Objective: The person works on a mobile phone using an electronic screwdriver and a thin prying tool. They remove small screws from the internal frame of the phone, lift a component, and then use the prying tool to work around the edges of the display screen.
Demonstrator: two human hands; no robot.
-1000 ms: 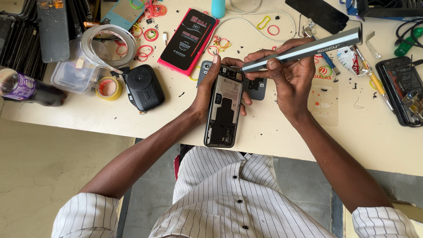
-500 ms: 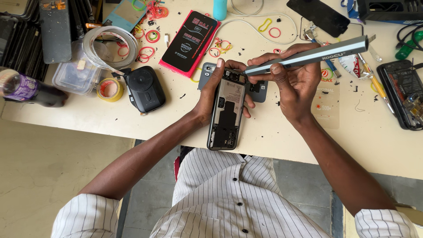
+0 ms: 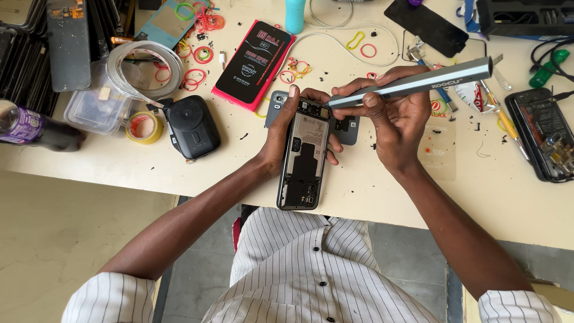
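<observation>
The left hand (image 3: 280,140) is clamped around the opened phone (image 3: 304,155), which lies at the table's (image 3: 371,191) near edge. The right hand (image 3: 397,125) is clamped on a grey screwdriver (image 3: 412,85), its tip at the phone's 12 o'clock end. A black pouch (image 3: 191,127) lies at 9 o'clock.

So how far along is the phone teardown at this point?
Done: the opened phone has its back cover off, inner shields exposed. In hand: the left hand steadies it while the right hand holds the grey pen-shaped screwdriver, tip at the phone's top edge. Left: the shields look still in place, so probably most disassembly.
</observation>
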